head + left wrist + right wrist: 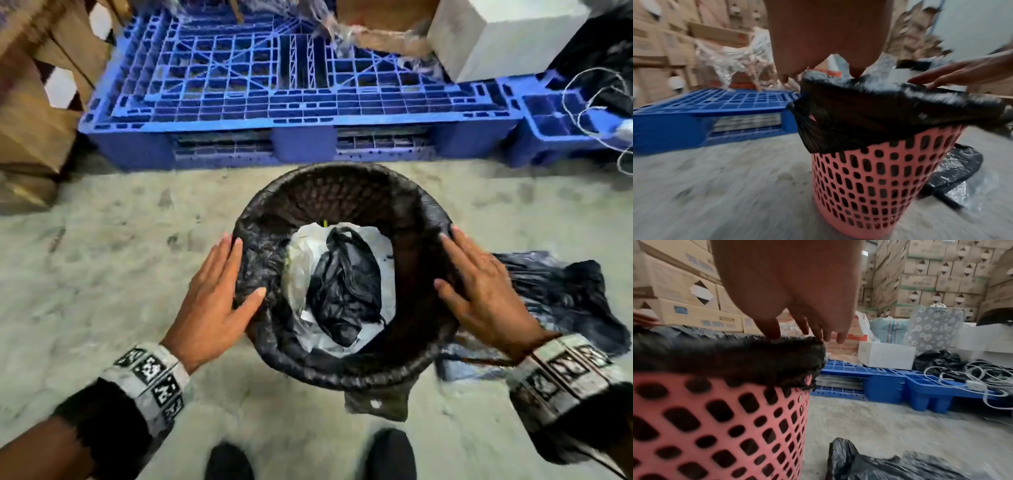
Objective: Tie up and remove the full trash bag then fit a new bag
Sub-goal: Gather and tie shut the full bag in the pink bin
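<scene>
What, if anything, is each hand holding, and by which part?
Nothing is gripped. The left hand and right hand lie with straight fingers on the black bag where it folds over the basket rim.

concrete floor (102,274), blue pallet (274,85), stacked cartons (941,272)

No print here reads clearly: the stacked cardboard boxes (694,316) carry blue lettering too blurred to make out, a red-banded carton (846,344) shows mirrored, smeared words, and the wrist bands (150,377) bear only square black-and-white code marks
</scene>
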A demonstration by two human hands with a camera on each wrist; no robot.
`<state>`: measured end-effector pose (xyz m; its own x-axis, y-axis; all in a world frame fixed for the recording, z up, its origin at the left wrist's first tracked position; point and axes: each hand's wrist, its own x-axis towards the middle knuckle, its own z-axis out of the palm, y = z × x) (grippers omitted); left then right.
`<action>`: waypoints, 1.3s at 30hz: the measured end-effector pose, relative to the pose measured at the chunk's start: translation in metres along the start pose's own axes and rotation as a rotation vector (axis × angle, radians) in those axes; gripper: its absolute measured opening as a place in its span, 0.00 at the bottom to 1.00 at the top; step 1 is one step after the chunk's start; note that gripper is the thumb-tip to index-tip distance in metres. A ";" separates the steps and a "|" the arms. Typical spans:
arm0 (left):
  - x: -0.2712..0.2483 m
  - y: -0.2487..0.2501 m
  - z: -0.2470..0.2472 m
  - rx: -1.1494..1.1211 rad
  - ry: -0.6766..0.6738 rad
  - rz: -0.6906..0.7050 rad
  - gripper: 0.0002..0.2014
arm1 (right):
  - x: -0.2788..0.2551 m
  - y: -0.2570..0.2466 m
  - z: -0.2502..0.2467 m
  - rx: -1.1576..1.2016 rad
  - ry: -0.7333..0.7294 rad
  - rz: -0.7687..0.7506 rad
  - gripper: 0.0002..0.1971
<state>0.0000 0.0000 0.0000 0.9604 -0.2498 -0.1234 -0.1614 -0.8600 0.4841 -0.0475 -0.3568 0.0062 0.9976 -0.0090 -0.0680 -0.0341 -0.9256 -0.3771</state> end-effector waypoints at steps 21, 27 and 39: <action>0.019 -0.036 0.031 -0.392 0.124 0.076 0.39 | -0.001 0.027 0.045 0.824 0.154 0.058 0.38; 0.012 -0.027 0.022 -0.634 0.027 -0.012 0.32 | -0.004 0.018 0.034 0.940 0.082 0.066 0.26; 0.010 -0.031 0.025 -0.796 0.080 0.027 0.31 | 0.006 0.029 0.046 1.072 0.365 0.250 0.12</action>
<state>0.0086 0.0130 -0.0375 0.9767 -0.2072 -0.0552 -0.0031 -0.2710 0.9626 -0.0454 -0.3663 -0.0481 0.9078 -0.4169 -0.0466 -0.0915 -0.0885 -0.9919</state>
